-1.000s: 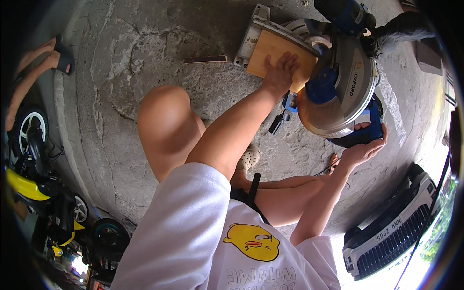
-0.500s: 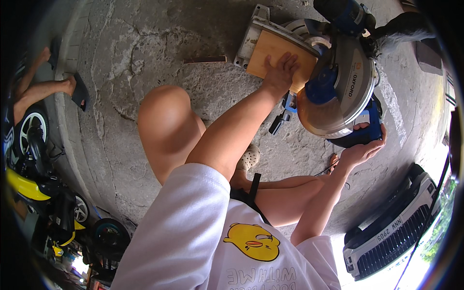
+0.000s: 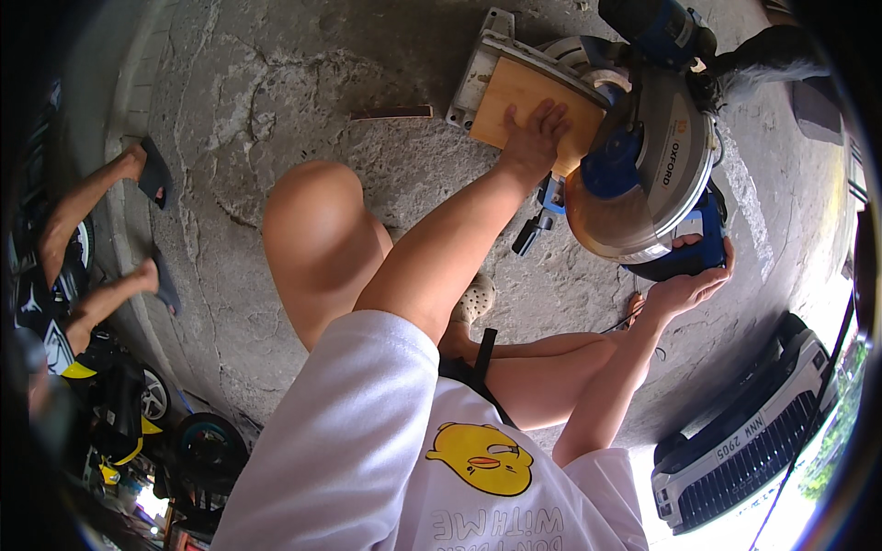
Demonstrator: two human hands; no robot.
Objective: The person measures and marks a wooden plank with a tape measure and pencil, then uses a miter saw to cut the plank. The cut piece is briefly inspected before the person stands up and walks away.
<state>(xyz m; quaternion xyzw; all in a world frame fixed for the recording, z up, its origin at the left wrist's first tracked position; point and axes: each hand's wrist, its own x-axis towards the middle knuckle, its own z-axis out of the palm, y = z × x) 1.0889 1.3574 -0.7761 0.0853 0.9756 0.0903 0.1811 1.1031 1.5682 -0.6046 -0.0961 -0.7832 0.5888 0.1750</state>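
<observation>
My left hand [image 3: 535, 140] lies flat, fingers spread, on a light-brown wooden board [image 3: 501, 99]. The board rests on the grey metal base [image 3: 474, 77] of a miter saw [image 3: 671, 151], its right end close to the saw head. The fingers of my right hand [image 3: 689, 286] are wrapped round the saw's blue and black handle [image 3: 706, 241]. The rounded guard [image 3: 602, 225] covers most of the blade, so I cannot tell whether it spins. A blue and black knob [image 3: 531, 230] sticks out of the base below my left wrist.
A thin dark strip of wood [image 3: 392, 113] lies on the cracked concrete floor [image 3: 303, 110]. My bent knee [image 3: 312, 211] is left of my left arm. Another person's legs [image 3: 92, 207] and a black and yellow motorcycle [image 3: 119, 413] are at the left. A vehicle's front [image 3: 744, 432] stands lower right.
The other person at the left has stepped along past the motorcycle, toward the bottom of the picture. My hands, the board and the saw look unmoved.
</observation>
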